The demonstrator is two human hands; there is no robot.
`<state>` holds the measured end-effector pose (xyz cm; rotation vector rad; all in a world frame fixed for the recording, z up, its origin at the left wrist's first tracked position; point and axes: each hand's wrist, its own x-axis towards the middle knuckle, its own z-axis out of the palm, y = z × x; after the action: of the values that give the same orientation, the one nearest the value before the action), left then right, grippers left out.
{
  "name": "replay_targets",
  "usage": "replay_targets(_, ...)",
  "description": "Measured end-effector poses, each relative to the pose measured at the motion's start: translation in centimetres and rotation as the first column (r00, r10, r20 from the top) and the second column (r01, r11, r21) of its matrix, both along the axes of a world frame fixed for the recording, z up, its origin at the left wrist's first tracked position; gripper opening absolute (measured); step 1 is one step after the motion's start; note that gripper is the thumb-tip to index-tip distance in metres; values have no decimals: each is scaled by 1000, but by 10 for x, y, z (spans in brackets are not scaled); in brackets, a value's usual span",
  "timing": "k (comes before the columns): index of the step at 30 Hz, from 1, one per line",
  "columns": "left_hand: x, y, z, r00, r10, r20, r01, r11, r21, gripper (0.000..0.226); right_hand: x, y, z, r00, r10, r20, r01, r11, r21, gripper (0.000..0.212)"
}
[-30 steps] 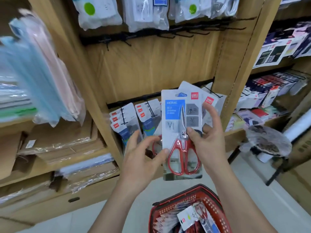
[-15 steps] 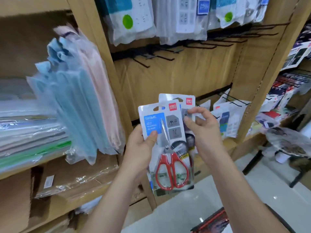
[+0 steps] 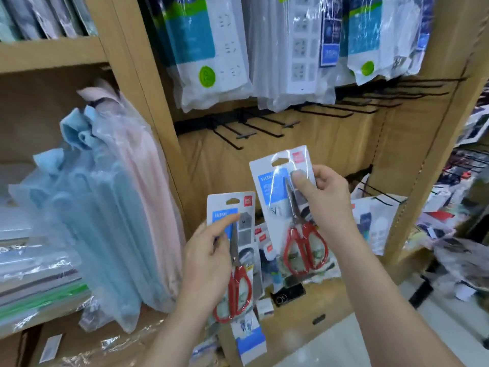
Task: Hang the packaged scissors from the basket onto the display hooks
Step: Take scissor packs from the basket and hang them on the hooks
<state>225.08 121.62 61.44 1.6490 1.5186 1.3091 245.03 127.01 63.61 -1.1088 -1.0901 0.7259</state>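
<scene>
Scissors packs: 2, both in hand, near side of shelf, below hook row. Right pack (image 3: 284, 192) is higher and closer to the hooks; left pack (image 3: 244, 234) is lower.
Power strips (image 3: 211, 49): bagged, hang on the row above; bag bottoms droop close over the hooks, so poss. snag.
Hooks (image 3: 264, 128): black, bare, stick out from far panel; no pack touching one yet.
R hand (image 3: 325, 200): pinches right pack's upper card, thumb on front just under slot, fingers behind.
L hand (image 3: 209, 260): grips left pack mid-card, thumb across front.
Card (image 3: 266, 181): prob. thin, light, bends some.
Blister (image 3: 280, 210): glossy, prob. slippery; hold card edges, not the bubble.
Handles (image 3: 301, 231): red, low in pack; weight likely sits here, so pack would swing from the top.
Slot (image 3: 281, 161): small, top centre, clear of thumb; grip just below it to steer onto hook tip.
</scene>
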Motion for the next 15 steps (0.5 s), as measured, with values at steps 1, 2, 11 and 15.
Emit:
replay_targets(1, 3, 3, 2, 999, 31, 18, -31, 999, 6, 51, -4, 11, 5, 999, 37, 17, -38, 999, 13, 16)
replay_targets(2, 6, 7, 3, 998, 61, 22, -62, 998, 9, 44, -9, 24, 11, 996, 80, 37, -80, 997, 16, 16)
replay_targets(11, 29, 30, 10, 983, 123, 138, -117, 992, -48, 21, -26, 86, 9, 966, 258, 26, -257, 965, -46, 14)
replay_targets(15, 31, 40, 10, 981, 164, 104, -160, 986, -48, 30, -27, 89, -2, 973, 232, -17, -233, 969, -88, 13)
